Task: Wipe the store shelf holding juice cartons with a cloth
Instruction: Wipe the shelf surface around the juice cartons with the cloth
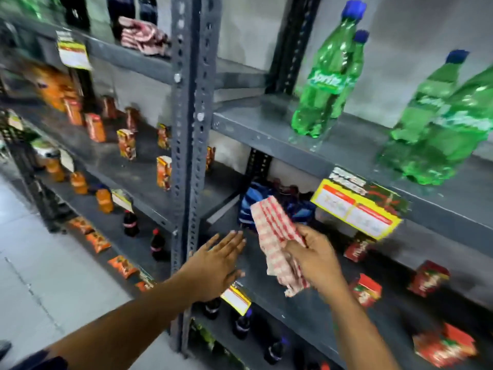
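Observation:
My right hand (317, 259) grips a red-and-white checked cloth (277, 233) above the grey shelf (306, 313) that carries red juice cartons (365, 289). The cloth hangs folded, its lower end just over the shelf's front part. My left hand (216, 265) is spread flat with fingers apart, hovering at the shelf's left front corner beside the upright post (186, 156). More red cartons (428, 277) stand further right on the same shelf. At its back lies a blue striped bundle (250, 201).
Green Sprite bottles (328, 76) stand on the shelf above, with a yellow price tag (357, 209) on its edge. The left rack holds orange cartons (126, 144), orange bottles and dark cola bottles (130, 222). Another yellow tag (236, 300) hangs under my left hand. Grey floor lies left.

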Demonstrator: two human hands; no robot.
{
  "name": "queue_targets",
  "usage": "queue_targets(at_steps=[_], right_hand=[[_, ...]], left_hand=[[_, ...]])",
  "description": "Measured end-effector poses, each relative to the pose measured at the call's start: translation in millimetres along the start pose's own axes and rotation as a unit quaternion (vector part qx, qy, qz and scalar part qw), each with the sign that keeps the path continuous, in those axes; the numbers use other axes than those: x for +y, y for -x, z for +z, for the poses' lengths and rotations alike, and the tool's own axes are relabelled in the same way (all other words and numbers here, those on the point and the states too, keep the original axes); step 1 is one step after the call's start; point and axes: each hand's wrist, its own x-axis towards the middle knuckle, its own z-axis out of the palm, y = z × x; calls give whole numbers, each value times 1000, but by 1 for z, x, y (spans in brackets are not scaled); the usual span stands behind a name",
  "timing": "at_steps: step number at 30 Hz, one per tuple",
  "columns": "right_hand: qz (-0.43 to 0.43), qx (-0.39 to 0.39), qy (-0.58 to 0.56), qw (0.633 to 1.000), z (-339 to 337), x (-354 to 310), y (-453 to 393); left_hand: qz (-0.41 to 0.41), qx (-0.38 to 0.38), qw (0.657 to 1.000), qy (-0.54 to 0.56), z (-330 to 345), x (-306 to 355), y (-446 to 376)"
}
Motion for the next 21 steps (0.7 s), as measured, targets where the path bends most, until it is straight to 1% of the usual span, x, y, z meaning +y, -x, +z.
queue_targets(at_steps=[2, 3, 4, 5, 6, 7, 8, 9, 10, 12, 13, 14, 16, 17, 19, 21], right_hand=[[-45, 27, 111, 992, 27, 23, -27], [-88, 50, 180, 978, 40, 34, -38], [-134, 62, 253, 956, 56, 48, -51], [-175, 53, 323, 928, 73, 63, -64], [-207, 24, 386, 898, 91, 77, -75], [-211, -18, 435, 875, 110, 95, -85], [-196, -52, 458, 866, 126, 108, -91], [-164, -72, 458, 871, 141, 120, -96], [-136, -71, 449, 881, 150, 130, -97], [-94, -43, 411, 906, 155, 142, -99], [-80, -51, 386, 918, 151, 141, -96], [-88, -73, 362, 925, 146, 142, -91], [-137, -120, 330, 926, 129, 139, -77], [-142, -122, 317, 930, 120, 136, -67], [-133, -98, 310, 936, 103, 138, -50], [-142, -82, 321, 933, 88, 146, -34]], left_hand=[[-49, -6, 998, 40, 24, -19, 4], [-71, -9, 996, 62, 32, -26, 7], [-89, -7, 992, 85, 38, -32, 10], [-103, -2, 989, 105, 42, -36, 14], [-113, 4, 986, 120, 43, -39, 18], [-118, 12, 984, 130, 43, -40, 21], [-119, 23, 983, 135, 41, -39, 22], [-118, 33, 983, 140, 40, -38, 22], [-115, 44, 982, 146, 39, -36, 19], [-103, 54, 980, 159, 39, -33, 7], [-95, 54, 982, 157, 39, -32, 0], [-85, 51, 984, 151, 40, -30, -9], [-72, 42, 986, 142, 44, -26, -27], [-69, 30, 987, 139, 47, -24, -34], [-60, 9, 990, 127, 56, -20, -47], [-54, -10, 991, 125, 67, -17, -57]])
